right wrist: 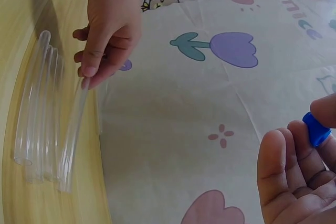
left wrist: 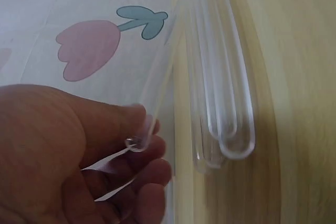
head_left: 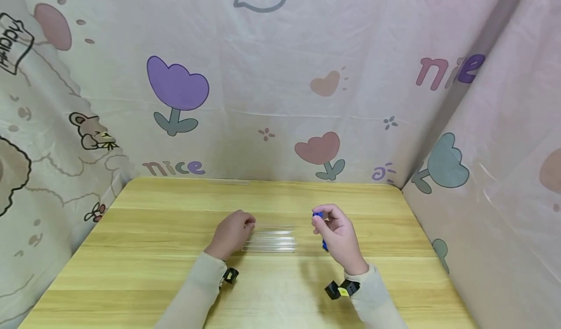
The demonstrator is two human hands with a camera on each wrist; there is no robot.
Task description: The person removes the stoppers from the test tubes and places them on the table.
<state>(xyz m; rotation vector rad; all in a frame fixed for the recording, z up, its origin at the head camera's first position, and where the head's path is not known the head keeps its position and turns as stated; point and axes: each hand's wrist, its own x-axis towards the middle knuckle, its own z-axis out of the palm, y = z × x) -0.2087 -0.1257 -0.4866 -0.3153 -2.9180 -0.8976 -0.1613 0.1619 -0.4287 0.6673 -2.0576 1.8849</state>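
Observation:
My left hand (head_left: 231,232) pinches a clear test tube (right wrist: 77,119) near its rounded end, between thumb and fingers. The tube is raised a little off the table at that end, its far end pointing right. Beside it, on the near side, several more clear test tubes (head_left: 271,243) lie side by side. To the right of them, above the table, my right hand (head_left: 341,239) holds a small blue cap (head_left: 317,215) between thumb and fingertips. Another blue piece (head_left: 325,245) shows on the table, partly hidden behind that hand.
The wooden table (head_left: 131,270) ends at a patterned cloth (head_left: 263,75) behind and at both sides. A thin clear strip or tube (head_left: 230,182) lies along the table's back edge. Black wrist cameras (head_left: 333,290) sit on both cuffs.

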